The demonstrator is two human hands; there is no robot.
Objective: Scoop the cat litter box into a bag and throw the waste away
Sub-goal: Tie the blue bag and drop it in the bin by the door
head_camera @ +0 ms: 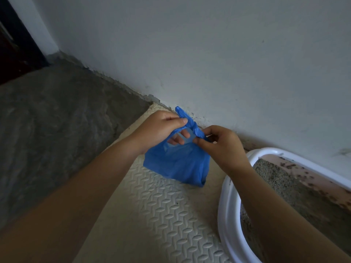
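While both hands grip the twisted handles of the blue bag [176, 164], left hand [161, 130] and right hand [222, 147] hold it above the foam mat [163, 211], beside the litter box [228, 215], apparently knotting it closed against spills.

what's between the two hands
In the head view, the knotted, twisted top of the blue bag spans the gap between the left hand and right hand; both pinch it.

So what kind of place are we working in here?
Likely a home's cat corner: a white plastic litter box of grey litter on a cream embossed foam mat, against a scuffed white wall, beside bare concrete floor.
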